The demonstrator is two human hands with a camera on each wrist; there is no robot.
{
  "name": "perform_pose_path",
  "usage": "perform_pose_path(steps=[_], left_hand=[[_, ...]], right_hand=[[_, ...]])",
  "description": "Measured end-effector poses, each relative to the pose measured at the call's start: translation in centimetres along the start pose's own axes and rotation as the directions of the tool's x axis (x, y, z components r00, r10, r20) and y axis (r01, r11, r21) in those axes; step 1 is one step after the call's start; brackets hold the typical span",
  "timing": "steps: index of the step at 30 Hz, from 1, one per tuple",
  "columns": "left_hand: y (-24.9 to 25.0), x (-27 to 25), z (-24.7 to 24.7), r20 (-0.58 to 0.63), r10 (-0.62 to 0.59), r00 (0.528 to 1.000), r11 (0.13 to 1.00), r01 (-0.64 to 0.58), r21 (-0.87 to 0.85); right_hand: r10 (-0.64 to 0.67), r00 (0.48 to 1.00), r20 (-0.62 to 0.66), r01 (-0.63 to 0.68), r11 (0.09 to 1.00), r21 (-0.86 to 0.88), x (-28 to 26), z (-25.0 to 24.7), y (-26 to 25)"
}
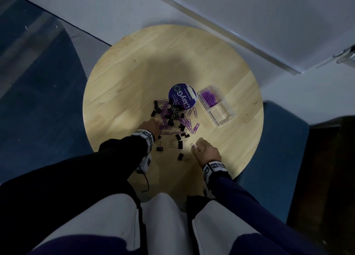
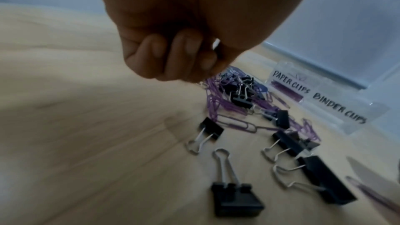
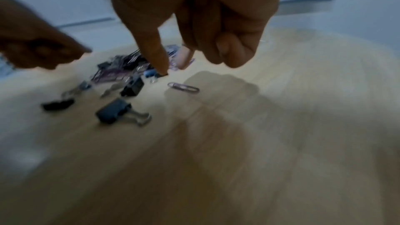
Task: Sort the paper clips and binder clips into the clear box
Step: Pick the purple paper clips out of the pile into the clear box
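A mixed pile of purple paper clips and black binder clips (image 1: 172,116) lies mid-table. The clear box (image 1: 222,118) stands right of it; its far compartment holds purple paper clips (image 1: 210,98) and its near compartment holds nothing. The labels PAPER CLIPS and BINDER CLIPS show on the box (image 2: 337,107). My left hand (image 1: 155,123) is at the pile's near-left edge, fingers (image 2: 186,49) curled round what looks like a black binder clip. My right hand (image 1: 198,146) hovers over a single purple paper clip (image 3: 183,87) on the table, thumb and forefinger pointing down and holding nothing.
A round purple lid (image 1: 182,96) lies just beyond the pile. Loose binder clips (image 1: 179,144) are scattered between my hands. The round wooden table (image 1: 153,62) has bare wood at the far side and right. Walls and a blue floor surround it.
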State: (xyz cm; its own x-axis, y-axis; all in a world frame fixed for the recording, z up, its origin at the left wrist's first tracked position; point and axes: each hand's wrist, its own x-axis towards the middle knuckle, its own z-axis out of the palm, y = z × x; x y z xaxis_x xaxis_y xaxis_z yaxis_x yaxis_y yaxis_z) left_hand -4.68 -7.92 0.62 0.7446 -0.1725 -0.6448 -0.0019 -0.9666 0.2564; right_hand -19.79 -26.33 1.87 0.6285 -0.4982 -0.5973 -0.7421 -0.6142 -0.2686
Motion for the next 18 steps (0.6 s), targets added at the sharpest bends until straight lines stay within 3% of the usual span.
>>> perform_pose_path(steps=[3, 8, 18], left_hand=[[0.2, -0.1, 0.5, -0.091, -0.019, 0.996, 1.0, 0.021, 0.019], [0.0, 0.4, 0.5, -0.075, -0.016, 0.997, 1.0, 0.018, 0.024], [0.6, 1.0, 1.7, -0.038, 0.034, 0.999, 0.992, -0.029, 0.119]], right_hand=[[-0.108, 0.994, -0.03, 0.104, 0.989, -0.108, 0.6, 0.6, 0.5], [-0.147, 0.989, 0.015, 0.144, 0.937, -0.318, 1.6, 1.6, 0.2], [-0.109, 0.989, 0.102, 0.135, 0.943, -0.303, 2.8, 1.3, -0.5]])
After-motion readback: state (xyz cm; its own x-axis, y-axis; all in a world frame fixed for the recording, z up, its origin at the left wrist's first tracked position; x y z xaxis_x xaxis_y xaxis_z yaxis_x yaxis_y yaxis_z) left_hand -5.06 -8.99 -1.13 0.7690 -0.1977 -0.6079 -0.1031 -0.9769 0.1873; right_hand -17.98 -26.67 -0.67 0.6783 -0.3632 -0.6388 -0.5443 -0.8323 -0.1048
